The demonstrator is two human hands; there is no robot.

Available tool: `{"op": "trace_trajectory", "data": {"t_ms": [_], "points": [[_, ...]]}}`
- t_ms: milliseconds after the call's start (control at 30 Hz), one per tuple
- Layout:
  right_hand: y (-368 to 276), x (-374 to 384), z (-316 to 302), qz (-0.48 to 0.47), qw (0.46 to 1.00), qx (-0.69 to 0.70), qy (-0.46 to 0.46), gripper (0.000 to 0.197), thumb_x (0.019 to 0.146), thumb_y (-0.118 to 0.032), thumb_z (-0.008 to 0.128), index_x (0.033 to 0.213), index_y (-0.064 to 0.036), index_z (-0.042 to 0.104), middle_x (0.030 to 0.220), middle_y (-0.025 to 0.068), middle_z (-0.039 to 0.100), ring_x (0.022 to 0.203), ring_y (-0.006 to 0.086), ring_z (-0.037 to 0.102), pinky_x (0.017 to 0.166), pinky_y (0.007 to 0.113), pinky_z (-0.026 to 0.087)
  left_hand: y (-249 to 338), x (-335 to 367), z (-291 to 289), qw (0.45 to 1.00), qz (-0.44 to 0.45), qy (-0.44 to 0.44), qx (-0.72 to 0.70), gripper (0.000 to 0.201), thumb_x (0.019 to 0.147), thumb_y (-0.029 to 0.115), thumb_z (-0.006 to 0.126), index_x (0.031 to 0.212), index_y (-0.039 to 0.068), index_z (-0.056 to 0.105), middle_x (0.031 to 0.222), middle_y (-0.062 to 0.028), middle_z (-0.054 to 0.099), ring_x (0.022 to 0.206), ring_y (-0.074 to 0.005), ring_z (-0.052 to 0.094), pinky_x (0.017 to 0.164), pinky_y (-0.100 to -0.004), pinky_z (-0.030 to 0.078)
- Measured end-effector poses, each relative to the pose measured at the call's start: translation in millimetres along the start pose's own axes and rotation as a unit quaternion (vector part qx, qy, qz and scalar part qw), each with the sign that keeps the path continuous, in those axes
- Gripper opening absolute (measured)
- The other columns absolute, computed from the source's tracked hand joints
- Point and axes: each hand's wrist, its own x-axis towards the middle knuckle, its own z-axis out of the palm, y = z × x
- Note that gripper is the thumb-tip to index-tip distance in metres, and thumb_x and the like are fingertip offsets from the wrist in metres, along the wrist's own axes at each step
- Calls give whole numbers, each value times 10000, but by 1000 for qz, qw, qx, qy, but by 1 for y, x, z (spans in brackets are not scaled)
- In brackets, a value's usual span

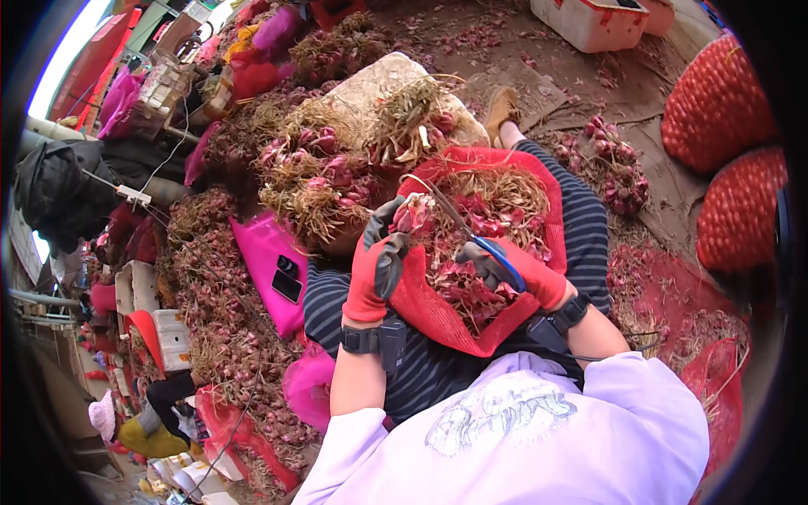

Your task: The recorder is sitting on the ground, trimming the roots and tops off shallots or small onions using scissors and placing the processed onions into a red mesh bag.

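My left hand (379, 257), in a red glove with a grey palm, is closed on a pink-red bulb (412, 214) with pale, papery skin. I cannot tell whether it is garlic or a shallot. My right hand (509, 268), gloved alike, grips blue-handled scissors (502, 259). Their dark blades slant up and left towards the bulb; the gap at the tips is hard to judge. Beneath both hands, a red mesh sack (547, 189) lies open across my lap, holding dry stalks and roots (505, 187) and red skins (459, 290).
Bundles of stalked bulbs (324, 189) lie beside a pale block (353, 97) ahead. A phone (287, 284) rests on pink plastic (263, 252) at my left, near a long bulb heap (223, 311). Full red net sacks (720, 105) stand right, below a white foam box (581, 23).
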Motion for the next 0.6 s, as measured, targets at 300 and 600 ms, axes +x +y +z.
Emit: {"op": "trace_trajectory", "data": {"t_ms": [300,600], "points": [[40,-9,-36,102,977,183,-50,305,906,-345,503,982,-56,567,568,-98,338,452,15,322,406,188,253,-6,0,9,994,-3,-12,109,510,811,-43,434,1316,7,394,1256,-52,499,1020,-93,507,806,-214,400],[18,-25,-10,-4,986,-103,130,171,874,-245,610,940,-92,648,567,-101,428,457,-1,360,405,191,244,-16,2,13,998,-47,-12,35,367,948,107,431,1301,13,396,1228,-119,512,931,-97,535,745,-225,434]]}}
